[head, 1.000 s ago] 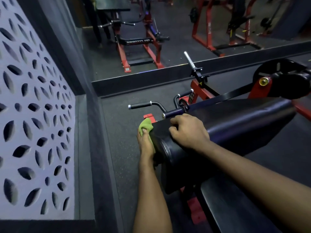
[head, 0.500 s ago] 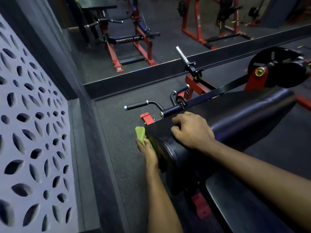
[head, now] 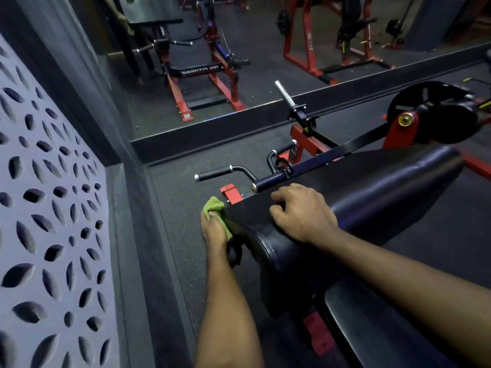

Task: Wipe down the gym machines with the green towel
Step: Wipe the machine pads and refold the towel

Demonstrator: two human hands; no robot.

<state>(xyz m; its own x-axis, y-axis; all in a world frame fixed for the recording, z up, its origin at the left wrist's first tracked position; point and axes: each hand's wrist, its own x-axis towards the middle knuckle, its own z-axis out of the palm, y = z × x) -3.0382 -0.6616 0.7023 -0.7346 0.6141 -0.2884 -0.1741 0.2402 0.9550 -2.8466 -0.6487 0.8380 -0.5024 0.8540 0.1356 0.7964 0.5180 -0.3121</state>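
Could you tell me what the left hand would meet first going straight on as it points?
Probably the black handle grip, just past the green towel it holds, though depth is unclear.

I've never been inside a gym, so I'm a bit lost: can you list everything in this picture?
towel: one, green, against the pad's left end
pad: one, black, long, across the middle
seat: one, black, bottom right
handle: one, black with a silver tip, beyond the towel
peg: one, silver, angled up behind the pad
frame: red, behind and under the pad
mirror: one, along the far wall, reflecting red machines
panel: one, grey with leaf-shaped holes, left
floor: dark, speckled
left hand: grips the towel
right hand: rests on top of the pad, fingers curled
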